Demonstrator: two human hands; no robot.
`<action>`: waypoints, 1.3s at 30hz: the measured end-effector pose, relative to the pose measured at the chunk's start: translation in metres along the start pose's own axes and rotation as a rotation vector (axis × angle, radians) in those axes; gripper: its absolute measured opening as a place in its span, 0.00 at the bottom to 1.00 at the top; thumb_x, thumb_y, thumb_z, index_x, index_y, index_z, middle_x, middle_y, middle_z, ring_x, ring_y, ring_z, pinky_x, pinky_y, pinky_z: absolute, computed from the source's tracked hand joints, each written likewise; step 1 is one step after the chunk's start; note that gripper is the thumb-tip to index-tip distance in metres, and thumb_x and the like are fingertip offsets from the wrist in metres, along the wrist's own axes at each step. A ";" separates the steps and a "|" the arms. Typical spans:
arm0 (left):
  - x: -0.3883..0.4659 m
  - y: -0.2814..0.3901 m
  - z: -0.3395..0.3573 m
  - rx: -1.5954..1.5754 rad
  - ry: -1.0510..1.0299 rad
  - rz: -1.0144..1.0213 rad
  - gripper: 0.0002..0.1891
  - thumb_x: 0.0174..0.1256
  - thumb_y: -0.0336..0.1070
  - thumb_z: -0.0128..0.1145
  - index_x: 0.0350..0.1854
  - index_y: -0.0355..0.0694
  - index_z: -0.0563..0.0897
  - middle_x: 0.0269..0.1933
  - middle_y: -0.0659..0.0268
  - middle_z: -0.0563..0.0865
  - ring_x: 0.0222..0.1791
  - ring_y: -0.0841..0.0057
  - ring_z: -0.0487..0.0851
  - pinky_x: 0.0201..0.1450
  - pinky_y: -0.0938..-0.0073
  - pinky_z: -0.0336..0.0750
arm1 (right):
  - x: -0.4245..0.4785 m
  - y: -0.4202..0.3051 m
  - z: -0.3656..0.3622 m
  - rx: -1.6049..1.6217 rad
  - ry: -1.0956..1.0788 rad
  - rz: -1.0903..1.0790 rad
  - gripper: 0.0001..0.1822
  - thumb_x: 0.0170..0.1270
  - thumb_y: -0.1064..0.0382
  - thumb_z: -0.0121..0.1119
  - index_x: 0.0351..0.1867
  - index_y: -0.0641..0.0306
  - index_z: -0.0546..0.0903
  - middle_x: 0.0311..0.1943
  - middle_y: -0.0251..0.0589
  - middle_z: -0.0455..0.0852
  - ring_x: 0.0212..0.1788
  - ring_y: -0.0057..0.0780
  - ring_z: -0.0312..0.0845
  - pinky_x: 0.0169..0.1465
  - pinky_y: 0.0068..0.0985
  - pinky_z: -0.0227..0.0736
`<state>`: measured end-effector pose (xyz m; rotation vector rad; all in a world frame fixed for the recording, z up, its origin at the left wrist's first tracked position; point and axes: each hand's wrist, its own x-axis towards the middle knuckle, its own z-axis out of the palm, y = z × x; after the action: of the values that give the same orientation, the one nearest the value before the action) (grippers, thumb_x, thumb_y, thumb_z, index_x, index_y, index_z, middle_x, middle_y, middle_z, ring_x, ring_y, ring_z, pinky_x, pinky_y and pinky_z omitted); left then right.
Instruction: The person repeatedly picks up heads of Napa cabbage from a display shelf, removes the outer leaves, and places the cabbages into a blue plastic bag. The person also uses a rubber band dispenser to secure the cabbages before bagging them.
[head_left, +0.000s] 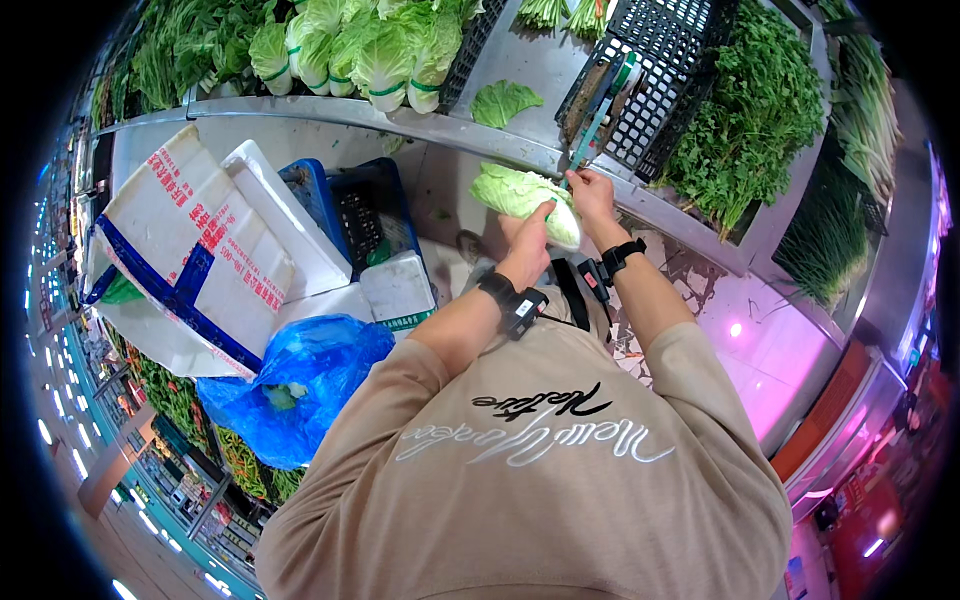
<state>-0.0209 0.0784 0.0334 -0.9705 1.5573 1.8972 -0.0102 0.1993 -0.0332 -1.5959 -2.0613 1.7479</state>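
A napa cabbage (517, 189) lies tilted in my left hand (527, 238), its leafy end pointing away to the left and its white base towards me. Beside the cabbage's base, my right hand (592, 193) pinches the end of a green tape strip (589, 139). The strip runs up to a tape roll (624, 73) on the metal counter, by a black plastic crate. A bit of green tape shows by my left thumb on the cabbage; how far it wraps around is hidden.
Several napa cabbages (386, 64) banded with green tape stand at the back. A loose leaf (504, 103) lies on the metal counter (420, 133). Leafy herbs (750, 120) fill the right side. Foam boxes (202, 240), a blue crate (409, 202) and a blue plastic bag (330, 360) sit left.
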 end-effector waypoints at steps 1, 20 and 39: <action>0.003 -0.002 0.001 0.004 0.002 0.020 0.30 0.54 0.22 0.70 0.58 0.33 0.70 0.55 0.55 0.82 0.51 0.65 0.85 0.51 0.64 0.81 | -0.003 -0.010 -0.002 -0.053 0.010 0.001 0.13 0.64 0.59 0.69 0.38 0.71 0.88 0.29 0.39 0.89 0.29 0.23 0.80 0.35 0.27 0.73; -0.005 0.012 -0.016 0.084 0.123 -0.047 0.30 0.51 0.22 0.72 0.57 0.33 0.71 0.54 0.57 0.82 0.52 0.67 0.84 0.52 0.64 0.80 | -0.059 -0.011 -0.006 -0.043 -0.107 -0.333 0.09 0.59 0.64 0.69 0.32 0.70 0.88 0.24 0.37 0.87 0.26 0.22 0.78 0.32 0.23 0.72; 0.000 0.050 -0.036 -0.196 -0.320 -0.141 0.16 0.63 0.25 0.67 0.53 0.36 0.80 0.49 0.61 0.87 0.46 0.70 0.87 0.44 0.67 0.83 | -0.117 -0.062 -0.017 -0.337 -0.092 -1.123 0.13 0.59 0.68 0.63 0.46 0.67 0.84 0.48 0.46 0.82 0.48 0.45 0.77 0.51 0.38 0.72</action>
<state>-0.0508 0.0326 0.0608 -0.7852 1.1089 2.0144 0.0146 0.1418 0.0845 -0.1448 -2.5463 1.0706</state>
